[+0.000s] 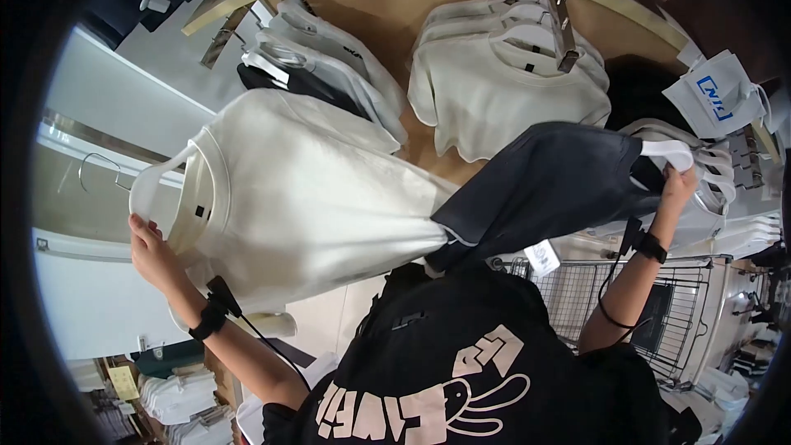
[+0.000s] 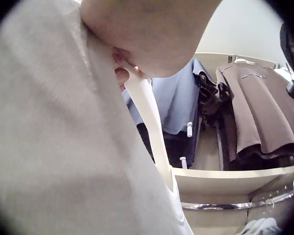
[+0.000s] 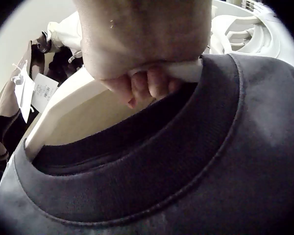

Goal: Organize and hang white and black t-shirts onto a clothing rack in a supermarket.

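Observation:
At the left of the head view, my left hand [image 1: 158, 262] grips the white hanger [image 1: 145, 188] of a cream T-shirt [image 1: 305, 189]. Its fingertips show at the hanger [image 2: 151, 117] in the left wrist view, where the pale fabric fills the left side. On the right, my right hand [image 1: 677, 189] grips another white hanger [image 1: 674, 152], which bears a dark grey shirt [image 1: 552, 189]. In the right wrist view, the fingers [image 3: 157, 82] curl over that hanger's arm, inside the ribbed neckline [image 3: 186, 122]. Both shirts are held up sideways, their lower ends meeting in front of my body.
White shirts [image 1: 511, 91] hang on a rail ahead, with more grey and white ones [image 1: 329, 58] to their left. A wire shopping cart [image 1: 659, 313] stands at the lower right. Folded clothes [image 1: 177, 395] lie at the lower left. A paper sign [image 1: 715, 97] hangs at the upper right.

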### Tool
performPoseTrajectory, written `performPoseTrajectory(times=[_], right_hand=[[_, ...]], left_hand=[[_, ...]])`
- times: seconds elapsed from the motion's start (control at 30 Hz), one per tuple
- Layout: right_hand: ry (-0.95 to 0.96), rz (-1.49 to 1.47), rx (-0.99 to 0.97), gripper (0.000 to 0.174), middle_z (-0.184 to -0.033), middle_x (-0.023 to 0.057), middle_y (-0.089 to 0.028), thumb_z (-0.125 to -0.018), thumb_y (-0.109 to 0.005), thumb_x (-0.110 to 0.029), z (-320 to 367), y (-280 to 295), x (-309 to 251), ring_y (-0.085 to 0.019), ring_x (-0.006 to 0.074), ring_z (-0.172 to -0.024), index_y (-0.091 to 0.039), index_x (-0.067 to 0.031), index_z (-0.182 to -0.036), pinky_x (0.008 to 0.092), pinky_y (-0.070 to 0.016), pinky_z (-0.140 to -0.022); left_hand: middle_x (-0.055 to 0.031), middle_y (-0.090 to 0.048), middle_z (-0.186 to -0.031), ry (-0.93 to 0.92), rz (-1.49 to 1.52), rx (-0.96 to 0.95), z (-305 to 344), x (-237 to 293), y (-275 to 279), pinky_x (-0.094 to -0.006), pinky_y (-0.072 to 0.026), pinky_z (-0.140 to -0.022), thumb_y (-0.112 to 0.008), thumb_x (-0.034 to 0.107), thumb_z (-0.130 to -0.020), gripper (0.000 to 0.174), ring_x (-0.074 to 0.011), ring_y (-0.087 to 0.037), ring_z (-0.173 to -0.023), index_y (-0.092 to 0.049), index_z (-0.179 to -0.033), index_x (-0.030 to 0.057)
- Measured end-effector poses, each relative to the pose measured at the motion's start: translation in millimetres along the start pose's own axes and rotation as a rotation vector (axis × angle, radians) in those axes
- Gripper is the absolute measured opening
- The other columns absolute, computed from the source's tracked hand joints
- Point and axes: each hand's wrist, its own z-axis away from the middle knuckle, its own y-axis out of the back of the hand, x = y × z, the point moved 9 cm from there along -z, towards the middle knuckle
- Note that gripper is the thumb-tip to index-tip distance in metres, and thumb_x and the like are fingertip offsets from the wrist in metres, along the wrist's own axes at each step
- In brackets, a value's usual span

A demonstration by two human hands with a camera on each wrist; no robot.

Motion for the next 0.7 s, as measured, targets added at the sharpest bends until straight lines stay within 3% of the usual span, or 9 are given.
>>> performPoseTrajectory(times=[0.07,0.2,0.27,0.33,0.4,0.47,0.57,0.63,0.7], right_hand=[[-0.089,-0.042,0.009,0.025,-0.079,0.0036,-0.065,-0.075,-0.059,-0.003,4,6,4,-0.056,0.0085,-0.063,-0.066,0.0009,-0.099,0.0219,-0.0426,-0.055],[-0.053,-0.205,-0.018,0.028,-0.086,0.006,-0.066,-0.076,-0.058,-0.003,0,-1,-16,-0.059,0.01,-0.07,-0.066,0.0018,-0.102,0.0226,-0.0459,-0.061],[0.011,-0.046,0.051,0.03,-0.09,0.0068,-0.066,-0.082,-0.057,-0.004,-16,7,-66,-0.061,0.0135,-0.078,-0.065,0.0024,-0.11,0.0235,-0.0481,-0.071],[0.116,-0.12,0.166,0.029,-0.091,0.0093,-0.065,-0.085,-0.056,-0.004,-36,22,-99,-0.061,0.0145,-0.082,-0.063,0.0041,-0.112,0.0229,-0.047,-0.076],[0.252,-0.397,0.093,0.027,-0.094,0.0102,-0.065,-0.088,-0.06,-0.008,-55,35,-116,-0.061,0.0154,-0.084,-0.063,0.0073,-0.11,0.0237,-0.0467,-0.077],[0.25,-0.455,0.042,0.036,-0.079,0.0046,-0.057,-0.089,-0.063,-0.017,-48,33,-153,-0.052,0.0128,-0.071,-0.059,0.0112,-0.112,0.0246,-0.0409,-0.069],[0.347,-0.507,-0.284,0.044,-0.068,0.0003,-0.045,-0.085,-0.056,-0.021,-56,26,-142,-0.038,0.0133,-0.06,-0.056,0.0117,-0.115,0.0264,-0.0324,-0.065],[0.331,-0.483,-0.39,0.043,-0.071,0.0025,-0.048,-0.085,-0.055,-0.02,-44,11,-145,-0.04,0.0136,-0.062,-0.057,0.0112,-0.114,0.0241,-0.0314,-0.061],[0.371,-0.297,-0.222,0.03,-0.081,0.0071,-0.054,-0.089,-0.06,-0.012,-19,7,-157,-0.043,0.0115,-0.063,-0.06,0.011,-0.108,0.0219,-0.0315,-0.057]], left_hand=[[-0.0075,-0.062,-0.072,0.001,-0.004,0.016,-5,3,8,-0.0312,-0.0451,-0.063,-0.04,0.05,-0.098,0.06,-0.0188,-0.057,-0.066,-0.065,-0.086,-0.0024],[-0.0076,-0.064,-0.075,0.025,0.023,0.026,-12,-5,11,-0.0317,-0.0457,-0.065,-0.041,0.051,-0.097,0.06,-0.0177,-0.058,-0.068,-0.067,-0.091,-0.0026],[-0.0075,-0.064,-0.076,0.032,0.039,0.028,-18,1,13,-0.0314,-0.046,-0.066,-0.042,0.051,-0.097,0.06,-0.017,-0.058,-0.07,-0.067,-0.093,-0.0028],[-0.0075,-0.065,-0.077,0.039,0.063,0.025,-31,1,18,-0.031,-0.0464,-0.067,-0.043,0.052,-0.097,0.06,-0.0163,-0.059,-0.071,-0.067,-0.095,-0.0031],[-0.0063,-0.064,-0.08,-0.023,0.044,0.065,-53,-10,34,-0.0291,-0.0463,-0.071,-0.042,0.054,-0.097,0.063,-0.0155,-0.058,-0.076,-0.067,-0.095,-0.0041],[-0.0071,-0.065,-0.083,-0.01,0.062,0.118,-49,1,47,-0.0285,-0.0467,-0.073,-0.043,0.053,-0.097,0.062,-0.0151,-0.059,-0.078,-0.067,-0.099,-0.0041],[-0.0071,-0.064,-0.084,0.002,0.181,0.159,-47,-4,53,-0.0269,-0.0465,-0.073,-0.045,0.053,-0.096,0.062,-0.0146,-0.059,-0.077,-0.067,-0.101,-0.0045],[-0.007,-0.066,-0.085,0.014,0.185,0.113,-42,-11,44,-0.0266,-0.0468,-0.071,-0.046,0.051,-0.096,0.059,-0.0142,-0.06,-0.078,-0.067,-0.105,-0.0029],[-0.0068,-0.066,-0.084,-0.003,0.229,0.042,-36,-11,27,-0.026,-0.0468,-0.068,-0.047,0.048,-0.097,0.055,-0.0129,-0.06,-0.076,-0.067,-0.107,-0.0018]])
